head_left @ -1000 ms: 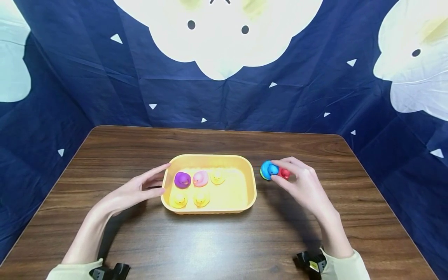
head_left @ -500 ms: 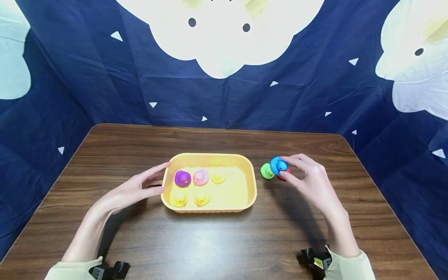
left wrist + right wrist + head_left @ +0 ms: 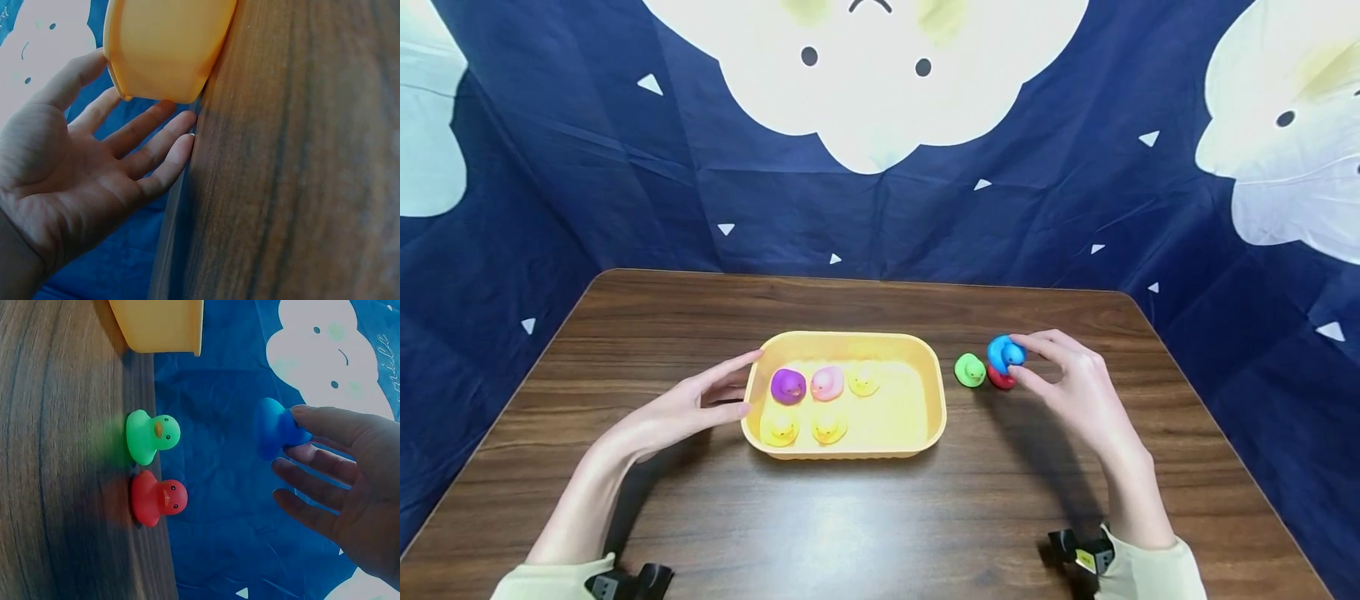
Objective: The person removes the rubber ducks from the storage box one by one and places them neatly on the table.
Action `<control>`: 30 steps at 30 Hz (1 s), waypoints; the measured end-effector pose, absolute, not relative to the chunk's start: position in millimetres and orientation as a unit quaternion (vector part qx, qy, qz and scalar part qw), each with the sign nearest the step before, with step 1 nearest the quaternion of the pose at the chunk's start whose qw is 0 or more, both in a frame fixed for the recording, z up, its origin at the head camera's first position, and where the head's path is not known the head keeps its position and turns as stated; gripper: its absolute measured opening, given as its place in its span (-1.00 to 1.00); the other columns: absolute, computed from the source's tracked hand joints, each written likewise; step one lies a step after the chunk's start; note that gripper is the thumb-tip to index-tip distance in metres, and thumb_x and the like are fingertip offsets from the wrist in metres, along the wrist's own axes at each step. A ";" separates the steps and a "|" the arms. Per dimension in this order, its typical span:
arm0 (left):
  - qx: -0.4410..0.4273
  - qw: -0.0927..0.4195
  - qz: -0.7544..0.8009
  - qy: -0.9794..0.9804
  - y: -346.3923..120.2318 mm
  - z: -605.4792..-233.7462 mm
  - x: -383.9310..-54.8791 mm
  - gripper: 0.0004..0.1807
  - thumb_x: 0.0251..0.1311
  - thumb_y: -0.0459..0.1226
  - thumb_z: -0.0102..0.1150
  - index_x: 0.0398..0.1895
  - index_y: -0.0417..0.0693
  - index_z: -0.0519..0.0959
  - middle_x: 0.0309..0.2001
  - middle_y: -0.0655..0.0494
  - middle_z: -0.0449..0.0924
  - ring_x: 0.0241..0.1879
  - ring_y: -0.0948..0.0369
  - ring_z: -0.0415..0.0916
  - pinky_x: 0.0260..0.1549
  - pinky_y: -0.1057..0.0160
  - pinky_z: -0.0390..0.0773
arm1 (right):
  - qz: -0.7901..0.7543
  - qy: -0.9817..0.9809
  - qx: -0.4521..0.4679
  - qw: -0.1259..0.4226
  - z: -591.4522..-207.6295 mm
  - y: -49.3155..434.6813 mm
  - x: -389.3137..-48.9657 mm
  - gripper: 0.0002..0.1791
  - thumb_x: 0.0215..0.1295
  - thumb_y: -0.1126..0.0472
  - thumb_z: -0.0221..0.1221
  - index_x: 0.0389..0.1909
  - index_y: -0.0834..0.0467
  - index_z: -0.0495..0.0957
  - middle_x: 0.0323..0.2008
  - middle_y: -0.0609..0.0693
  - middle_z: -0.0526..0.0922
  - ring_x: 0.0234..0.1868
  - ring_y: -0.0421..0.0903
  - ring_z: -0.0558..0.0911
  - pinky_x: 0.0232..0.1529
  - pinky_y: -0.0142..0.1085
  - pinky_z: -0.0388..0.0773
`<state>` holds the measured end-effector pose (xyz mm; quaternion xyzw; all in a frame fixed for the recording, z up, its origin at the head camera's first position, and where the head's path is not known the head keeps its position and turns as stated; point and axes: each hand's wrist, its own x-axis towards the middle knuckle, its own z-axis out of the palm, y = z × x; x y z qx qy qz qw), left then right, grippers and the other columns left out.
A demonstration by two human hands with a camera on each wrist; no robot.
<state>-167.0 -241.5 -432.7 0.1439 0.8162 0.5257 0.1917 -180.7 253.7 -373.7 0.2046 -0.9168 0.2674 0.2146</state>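
Observation:
My right hand (image 3: 1071, 383) pinches a blue rubber duck (image 3: 1004, 354) between thumb and fingertips. In the right wrist view the blue duck (image 3: 275, 428) is held up off the table, apart from the green and red ducks. A green rubber duck (image 3: 970, 370) and a red rubber duck (image 3: 156, 499) sit side by side on the table; from the head view the blue one partly covers the red. At the left end of a yellow bin (image 3: 850, 453), my left hand (image 3: 677, 408) touches the rim and end wall with loosely extended fingers (image 3: 153, 134).
Inside the bin stand a purple duck (image 3: 787, 386), a pink duck (image 3: 827, 383) and several yellow ducks (image 3: 829, 427). The wooden table (image 3: 820, 533) ends at the back against a dark blue cloth (image 3: 775, 200) with white clouds.
My right hand has lifted the blue duck away from over the green duck and shifted it right, above the red one. My left hand stays at the bin's end.

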 end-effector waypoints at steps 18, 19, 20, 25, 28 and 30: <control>0.152 0.188 0.527 0.815 -241.2 -433.6 -167.3 -0.20 0.45 -0.18 0.20 0.66 0.13 0.07 0.59 -0.18 0.18 0.49 -0.25 0.27 0.11 0.52 0.45 | 0.261 -0.920 0.194 0.217 -376.9 269.7 -185.2 -0.58 0.13 0.34 0.49 0.05 0.12 0.74 -0.15 -0.07 0.77 -0.11 -0.30 0.64 0.00 -0.69 0.37; 0.151 0.188 0.526 0.816 -241.3 -433.7 -167.3 -0.20 0.45 -0.18 0.20 0.66 0.13 0.07 0.59 -0.18 0.18 0.50 -0.25 0.27 0.11 0.52 0.45 | 0.262 -0.920 0.193 0.217 -377.1 270.5 -185.4 -0.58 0.13 0.34 0.49 0.05 0.12 0.74 -0.15 -0.06 0.77 -0.11 -0.26 0.66 0.00 -0.69 0.37; 0.151 0.188 0.525 0.816 -241.3 -433.8 -167.3 -0.19 0.45 -0.18 0.21 0.66 0.14 0.07 0.59 -0.18 0.18 0.50 -0.25 0.27 0.11 0.52 0.44 | 0.262 -0.921 0.192 0.216 -377.4 271.5 -185.7 -0.58 0.13 0.34 0.49 0.05 0.13 0.74 -0.15 -0.05 0.77 -0.11 -0.22 0.67 -0.01 -0.68 0.37; 0.149 0.188 0.524 0.817 -241.8 -434.1 -167.2 -0.19 0.45 -0.17 0.21 0.66 0.13 0.06 0.58 -0.19 0.19 0.50 -0.25 0.27 0.10 0.53 0.45 | 0.261 -0.924 0.183 0.212 -379.6 275.8 -187.9 -0.59 0.14 0.33 0.48 0.05 0.14 0.73 -0.15 -0.02 0.78 -0.12 -0.30 0.65 -0.04 -0.65 0.40; 0.151 0.188 0.528 0.814 -241.6 -433.9 -167.3 -0.19 0.45 -0.18 0.20 0.66 0.11 0.06 0.58 -0.20 0.19 0.49 -0.25 0.27 0.11 0.52 0.45 | 0.263 -0.926 0.177 0.207 -380.7 278.2 -189.0 -0.60 0.15 0.32 0.47 0.05 0.14 0.73 -0.14 -0.01 0.78 -0.11 -0.37 0.63 -0.07 -0.67 0.40; 0.151 0.188 0.526 0.816 -241.4 -433.5 -167.3 -0.19 0.45 -0.18 0.20 0.66 0.12 0.06 0.57 -0.21 0.20 0.49 -0.25 0.28 0.11 0.52 0.45 | 0.265 -0.927 0.172 0.201 -381.6 280.0 -189.6 -0.60 0.17 0.31 0.47 0.06 0.14 0.73 -0.13 0.00 0.78 -0.11 -0.40 0.61 -0.08 -0.73 0.38</control>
